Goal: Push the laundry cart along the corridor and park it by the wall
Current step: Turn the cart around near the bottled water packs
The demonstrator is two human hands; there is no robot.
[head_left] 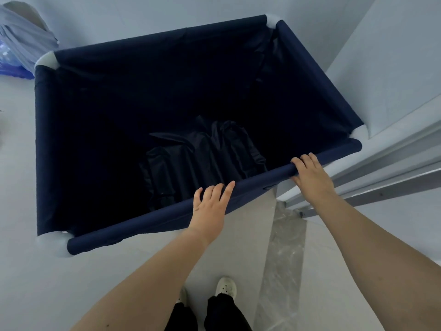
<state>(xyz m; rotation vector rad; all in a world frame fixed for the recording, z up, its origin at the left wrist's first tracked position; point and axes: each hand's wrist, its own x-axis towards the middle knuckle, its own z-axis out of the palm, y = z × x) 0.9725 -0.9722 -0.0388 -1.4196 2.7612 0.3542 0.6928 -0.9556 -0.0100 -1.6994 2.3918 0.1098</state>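
Observation:
The laundry cart (152,225) is a big navy fabric bin with white corner pieces, filling the middle of the head view. Dark crumpled cloth (202,158) lies at its bottom. My left hand (210,206) rests over the near rim bar with the fingers draped on top. My right hand (310,175) wraps around the same bar further right, thumb under it. The cart's far side stands close to the pale wall (143,15).
A door frame and threshold (381,168) run along the cart's right side. A marbled grey floor strip (284,254) lies by my feet. A blue crate with a grey cloth bundle (21,44) stands at the far left by the wall.

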